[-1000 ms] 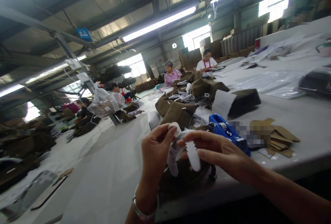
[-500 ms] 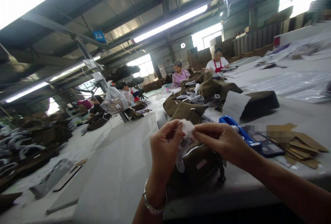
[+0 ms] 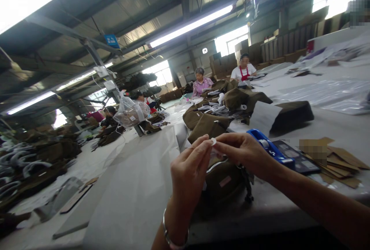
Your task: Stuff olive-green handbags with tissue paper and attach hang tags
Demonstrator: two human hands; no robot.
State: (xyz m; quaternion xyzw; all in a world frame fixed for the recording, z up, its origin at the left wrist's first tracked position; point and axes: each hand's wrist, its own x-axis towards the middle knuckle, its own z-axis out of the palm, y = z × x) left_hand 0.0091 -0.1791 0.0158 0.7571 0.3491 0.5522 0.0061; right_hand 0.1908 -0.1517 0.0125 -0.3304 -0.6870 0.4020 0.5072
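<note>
My left hand (image 3: 190,169) and my right hand (image 3: 245,151) meet above a dark olive bag (image 3: 224,188), fingers closed and pinched together. Between their fingertips is a small white piece (image 3: 213,141), thin and rounded at its top; both hands hold it. Some translucent white material shows below the fingers, mostly hidden by them. The bag lies at the table's front edge with a pinkish label on its front and a dark strap at its right side.
A blue tape dispenser (image 3: 271,150) stands right of my hands, beside a dark flat case (image 3: 295,157) and brown card pieces (image 3: 343,161). Olive bags (image 3: 208,126) are heaped behind. Several people work farther back.
The white material, spread out and hanging between my hands before, is now mostly hidden, with only a small piece showing. My left hand's fingers have straightened and come closer to the right fingertips.
</note>
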